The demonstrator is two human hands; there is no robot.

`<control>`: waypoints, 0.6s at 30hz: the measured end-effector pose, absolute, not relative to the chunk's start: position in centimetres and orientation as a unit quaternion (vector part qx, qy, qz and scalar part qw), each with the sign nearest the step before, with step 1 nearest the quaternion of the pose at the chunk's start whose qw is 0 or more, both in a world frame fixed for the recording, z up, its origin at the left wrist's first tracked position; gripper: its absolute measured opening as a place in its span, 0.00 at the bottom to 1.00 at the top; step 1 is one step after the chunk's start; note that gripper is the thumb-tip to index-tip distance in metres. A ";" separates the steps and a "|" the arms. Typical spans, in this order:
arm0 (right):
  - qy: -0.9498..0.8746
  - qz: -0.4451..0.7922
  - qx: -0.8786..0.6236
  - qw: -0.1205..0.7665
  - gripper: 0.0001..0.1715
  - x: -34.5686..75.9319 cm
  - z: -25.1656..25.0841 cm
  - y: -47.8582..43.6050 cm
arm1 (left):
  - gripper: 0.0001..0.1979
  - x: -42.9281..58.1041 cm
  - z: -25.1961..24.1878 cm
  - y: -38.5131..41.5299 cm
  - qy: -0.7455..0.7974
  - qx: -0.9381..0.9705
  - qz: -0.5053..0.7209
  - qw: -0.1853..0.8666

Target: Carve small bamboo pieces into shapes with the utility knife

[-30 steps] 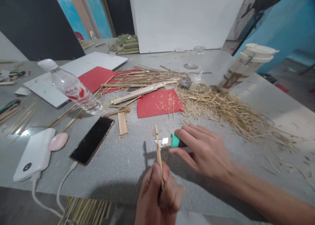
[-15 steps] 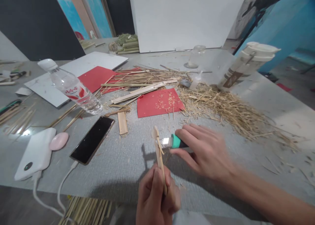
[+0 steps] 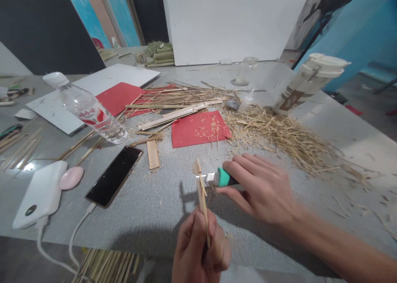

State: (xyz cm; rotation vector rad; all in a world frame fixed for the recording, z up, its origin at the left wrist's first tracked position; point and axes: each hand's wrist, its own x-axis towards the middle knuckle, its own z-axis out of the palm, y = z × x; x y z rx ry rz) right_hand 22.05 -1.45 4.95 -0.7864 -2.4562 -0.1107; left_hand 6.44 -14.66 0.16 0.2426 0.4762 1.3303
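Note:
Near the table's front edge my left hand [image 3: 201, 243] is closed around the lower part of a thin wooden strip [image 3: 203, 202], which points up and away from me. My right hand [image 3: 256, 190] grips a utility knife [image 3: 222, 177] with a green and black handle. Its blade lies across the strip near the upper end, touching it or very close. A thin sliver stands off the strip beside the blade. Beyond the hands, a red sheet [image 3: 182, 136] carries pale shavings, and a short flat piece of wood [image 3: 153, 155] rests to its left.
Left of the hands lie a phone [image 3: 114, 175], a white power bank [image 3: 41, 196] with cables and a pink oval object [image 3: 71, 177]. A water bottle [image 3: 89, 109] stands behind them. Thin sticks [image 3: 182, 97], a shavings heap [image 3: 288, 138] and a white tumbler [image 3: 307, 84] are farther back.
The hands have barely moved; both still hold the strip and the knife, with the blade across the strip. The whole view has shifted slightly.

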 end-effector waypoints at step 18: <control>-0.906 -0.050 -0.310 0.283 0.28 22.2 5.4 -1.6 | 0.20 7.3 -0.2 -14.4 0.192 0.135 0.631 0.740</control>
